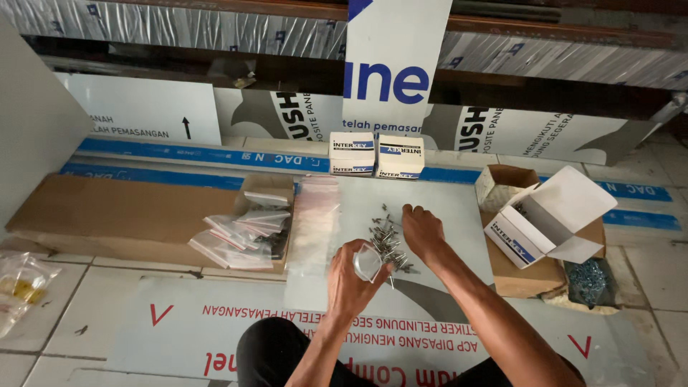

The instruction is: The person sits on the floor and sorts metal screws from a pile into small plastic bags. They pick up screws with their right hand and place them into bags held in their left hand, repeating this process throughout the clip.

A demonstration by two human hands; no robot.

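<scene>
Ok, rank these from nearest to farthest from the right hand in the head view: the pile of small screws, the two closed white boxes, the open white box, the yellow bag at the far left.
1. Pile of small screws, under the right hand.
2. Open white box, to its right; the two closed white boxes, straight beyond, are too close to call against it.
3. Yellow bag, far left edge.

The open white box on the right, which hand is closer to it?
Right. The right hand rests on the pile of small metal screws, apart from the open white box. The left hand, holding a small clear bag, is farther away.
</scene>
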